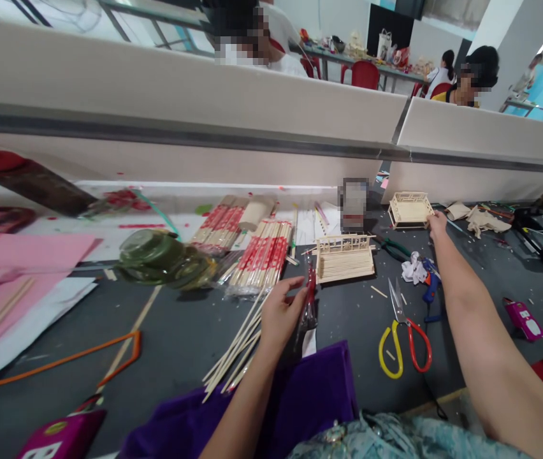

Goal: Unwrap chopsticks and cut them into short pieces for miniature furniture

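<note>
Here, a model (410, 211) stands near the far edge of the desk (348, 325), its right front corner gripped by the fingers of the right hand (438, 225). A second model (345, 269) stands to its left, nearer the near edge. The left hand (281, 312), fingers parted and curved, is just beside a red wrapper (310, 288); whether they touch cannot be told. Loose sticks (234, 358) lie beside this hand, packs (260, 256) beyond. Scissors (400, 317) and a purple cloth (322, 389) lie towards the near edge.
</note>
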`<action>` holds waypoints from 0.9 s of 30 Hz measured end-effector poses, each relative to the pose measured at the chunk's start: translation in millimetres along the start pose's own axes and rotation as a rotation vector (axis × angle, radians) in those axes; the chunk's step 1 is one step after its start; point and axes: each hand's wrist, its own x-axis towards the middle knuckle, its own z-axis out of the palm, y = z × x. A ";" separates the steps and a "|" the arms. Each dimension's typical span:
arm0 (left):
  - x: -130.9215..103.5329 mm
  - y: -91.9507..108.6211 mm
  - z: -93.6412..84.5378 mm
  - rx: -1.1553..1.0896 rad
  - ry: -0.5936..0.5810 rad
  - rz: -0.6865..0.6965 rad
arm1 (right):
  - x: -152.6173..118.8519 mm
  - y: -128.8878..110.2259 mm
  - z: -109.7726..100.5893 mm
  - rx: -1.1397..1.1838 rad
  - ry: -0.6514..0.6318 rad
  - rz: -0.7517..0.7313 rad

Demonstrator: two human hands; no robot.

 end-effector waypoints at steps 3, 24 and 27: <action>2.1 -2.7 2.7 0.015 -0.005 -0.013 | -6.0 -11.9 -9.7 -0.051 0.126 0.051; 39.9 -6.8 38.5 0.206 -0.117 0.006 | -124.3 -94.6 32.7 -0.594 -0.567 -0.325; 41.1 -9.6 40.5 0.209 -0.139 0.002 | -128.6 -90.4 34.9 -0.772 -0.598 -0.331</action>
